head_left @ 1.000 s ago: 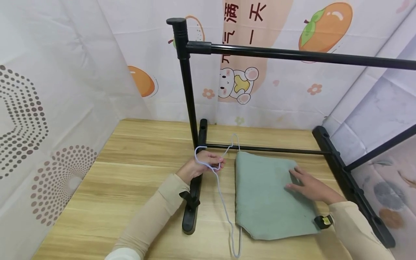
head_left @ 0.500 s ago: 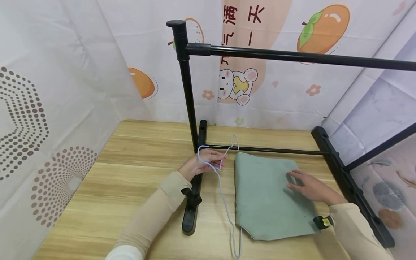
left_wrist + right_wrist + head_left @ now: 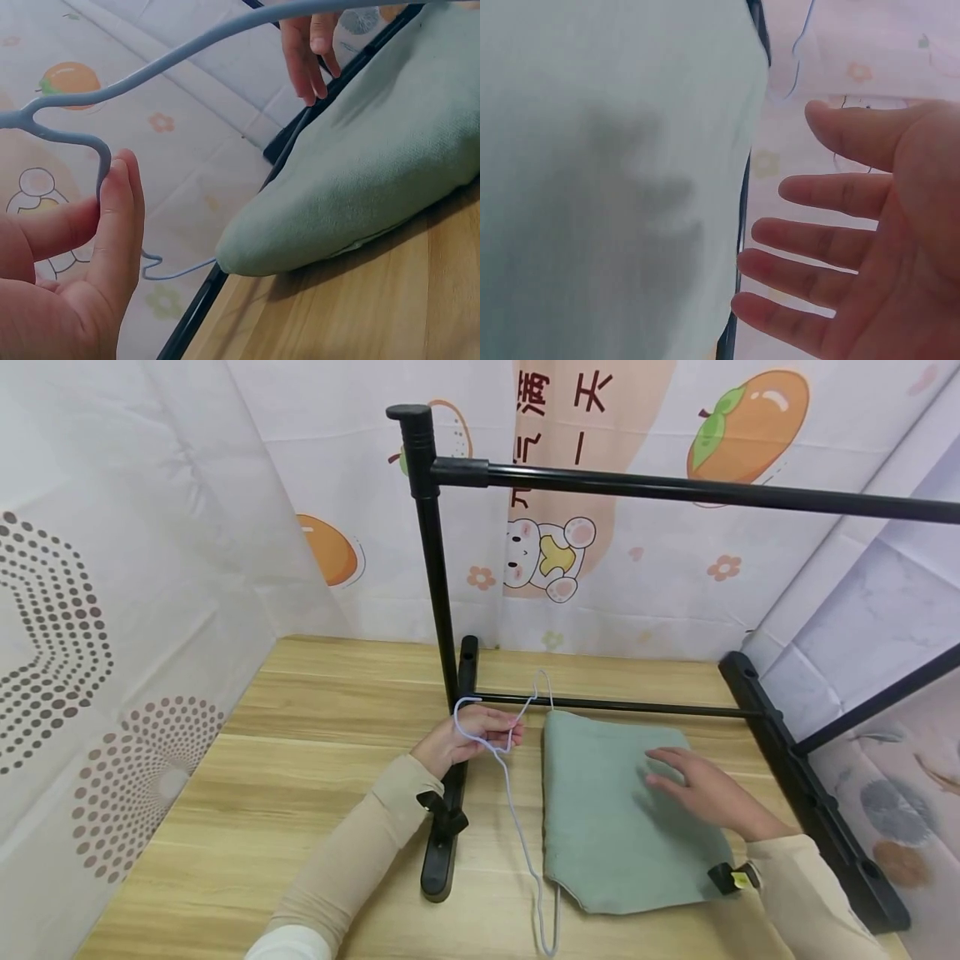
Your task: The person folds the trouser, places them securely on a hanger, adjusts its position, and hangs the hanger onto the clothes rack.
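A light blue clothes hanger (image 3: 517, 810) has its neck pinched between the thumb and fingers of my left hand (image 3: 480, 735), close beside the rack's left post. In the left wrist view the thumb and fingers meet on a bend of the hanger (image 3: 103, 161). A folded grey-green cloth (image 3: 615, 827) lies on the table, draped over the hanger's right part. My right hand (image 3: 705, 789) hovers over the cloth's right side, fingers spread and holding nothing. In the right wrist view that hand (image 3: 885, 240) is apart from the cloth (image 3: 615, 180), casting a shadow on it.
A black rack with a top bar (image 3: 675, 489), a left post (image 3: 437, 593) and a low crossbar (image 3: 622, 703) stands around the cloth. Its feet (image 3: 438, 860) rest on the wooden table (image 3: 300, 752). Printed curtains (image 3: 622, 585) hang behind and at the sides.
My right hand has lifted off the cloth's right edge and shifted slightly left above it. The left hand moved a little right with the hanger, then stayed nearly still.
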The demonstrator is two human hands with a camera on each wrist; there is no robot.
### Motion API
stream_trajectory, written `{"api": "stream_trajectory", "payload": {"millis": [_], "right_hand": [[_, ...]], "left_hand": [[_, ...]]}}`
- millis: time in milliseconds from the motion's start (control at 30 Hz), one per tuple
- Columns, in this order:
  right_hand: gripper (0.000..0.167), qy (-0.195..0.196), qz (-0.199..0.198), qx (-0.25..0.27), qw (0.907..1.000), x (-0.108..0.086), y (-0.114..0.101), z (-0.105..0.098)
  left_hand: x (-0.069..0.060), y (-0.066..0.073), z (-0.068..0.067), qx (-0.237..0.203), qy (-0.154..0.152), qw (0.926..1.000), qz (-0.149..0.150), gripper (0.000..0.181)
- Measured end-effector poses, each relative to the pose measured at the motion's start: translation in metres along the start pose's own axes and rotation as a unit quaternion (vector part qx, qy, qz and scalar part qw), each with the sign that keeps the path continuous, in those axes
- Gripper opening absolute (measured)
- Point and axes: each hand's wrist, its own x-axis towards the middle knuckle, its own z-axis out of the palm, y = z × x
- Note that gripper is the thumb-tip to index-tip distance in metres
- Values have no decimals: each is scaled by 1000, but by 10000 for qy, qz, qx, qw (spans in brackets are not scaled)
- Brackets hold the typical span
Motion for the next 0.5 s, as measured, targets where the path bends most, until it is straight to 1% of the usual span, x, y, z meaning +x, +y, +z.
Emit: {"api": "stream_trajectory", "payload": {"millis": [100, 267, 500], "right_hand": [[48, 97, -112, 101, 9998, 2, -7, 0], [46, 142, -242, 320, 9991, 6, -18, 4], [43, 184, -413, 415, 9981, 8, -34, 11]], "left_hand": [[0, 0, 1, -54, -62, 10000, 31, 32], [1, 0, 3, -88, -55, 9999, 46, 42], [4, -2, 6, -182, 20, 9998, 20, 39]]}}
